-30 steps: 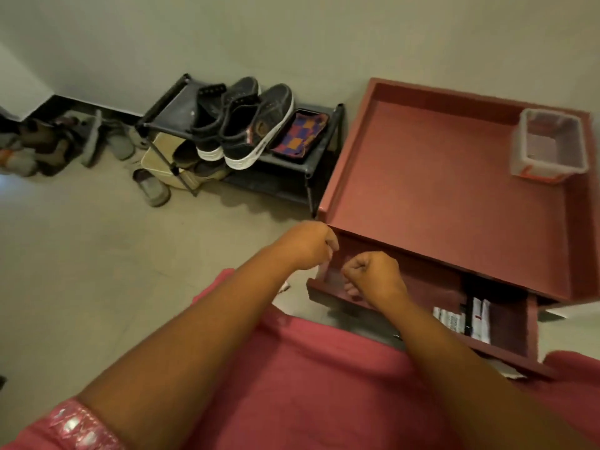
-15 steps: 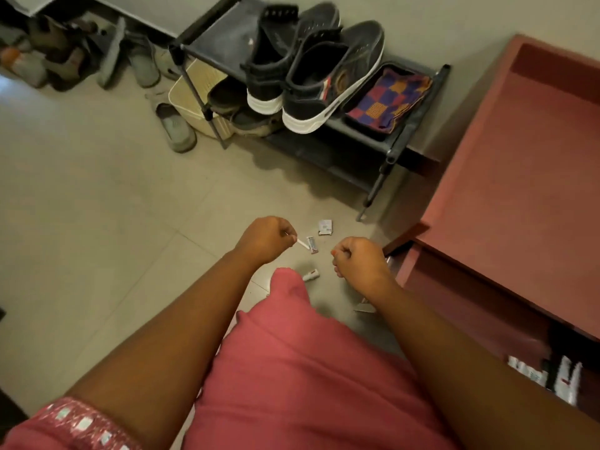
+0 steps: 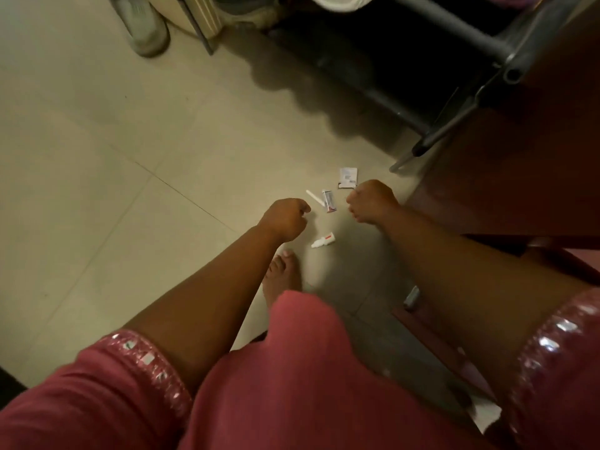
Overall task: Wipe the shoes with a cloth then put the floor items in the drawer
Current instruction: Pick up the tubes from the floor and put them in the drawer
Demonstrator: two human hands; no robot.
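Note:
Several small items lie on the beige floor tiles between my hands: a white stick (image 3: 313, 196), a small tube (image 3: 329, 201), a white sachet (image 3: 347, 178) and a small white dropper bottle (image 3: 323, 240). My left hand (image 3: 286, 218) hovers just left of the stick, fingers curled into a fist with nothing visible in it. My right hand (image 3: 370, 202) is also fisted, just right of the tube and below the sachet. The red cabinet (image 3: 506, 177) stands at the right, its open drawer's edge (image 3: 431, 332) low beside my right arm.
The black shoe rack (image 3: 467, 40) crosses the top right, its legs close to the sachet. A grey slipper (image 3: 143, 27) and a cream basket (image 3: 201, 11) sit at the top. My bare foot (image 3: 281, 274) rests below the bottle.
The view has tilted down from the cabinet top and drawer to the floor. Both fists have dropped from the drawer front to just above the small floor items.

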